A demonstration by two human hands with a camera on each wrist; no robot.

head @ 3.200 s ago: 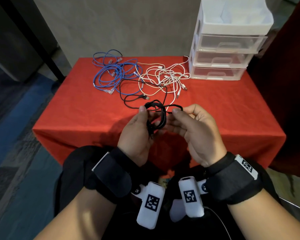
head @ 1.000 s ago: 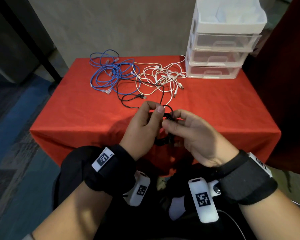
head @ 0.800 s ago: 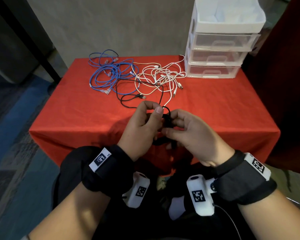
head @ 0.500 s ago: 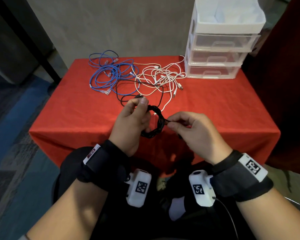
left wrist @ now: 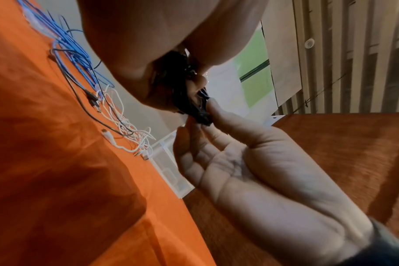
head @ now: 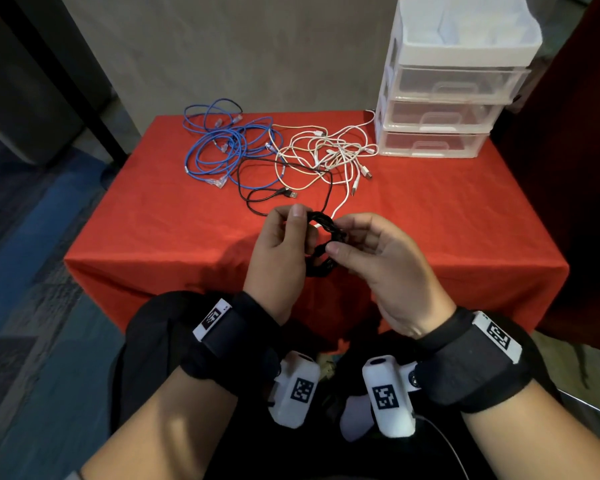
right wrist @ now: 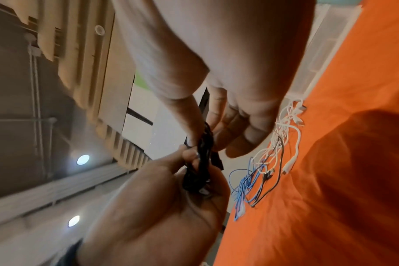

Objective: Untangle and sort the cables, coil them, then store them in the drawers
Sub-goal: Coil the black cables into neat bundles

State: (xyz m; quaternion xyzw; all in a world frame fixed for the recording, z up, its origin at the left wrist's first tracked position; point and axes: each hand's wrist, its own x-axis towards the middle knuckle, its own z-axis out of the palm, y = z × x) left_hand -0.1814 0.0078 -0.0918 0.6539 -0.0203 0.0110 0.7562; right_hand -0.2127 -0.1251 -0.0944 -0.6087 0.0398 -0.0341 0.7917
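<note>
Since half a second ago the right hand [head: 383, 268] has come back in against the black coil [head: 321, 245], and its thumb and forefinger now pinch the strands on the coil's right side; the left hand [head: 279, 252] has hardly shifted. That left hand has its fingers curled round the coil's left side, thumb on top. In the left wrist view the right fingertips [left wrist: 213, 109] nip a short dark end that sticks out of the bundle, seemingly the plug, though blur hides what it is.

The coil is held in the air just above the near edge of the surface [head: 447, 223], which wears a red cloth. I judge the coil light and limp: its loops will spring apart if either grip slackens, so it wants holding across all the strands at once, with the tail tucked through the middle.

Beyond the coil, lying loose on the cloth, is a second black cable [head: 257, 199] with its plug showing. Farther from the coil and to its left lies the blue cable heap [head: 219, 147]; straight behind the coil sprawl the white cables [head: 329, 150], crossing the black one and touching the blue heap. These will be slippery and apt to snag on each other's plugs.

Farthest back, to the coil's right, stands the drawer unit [head: 437, 112], with its clear drawers pushed in.
</note>
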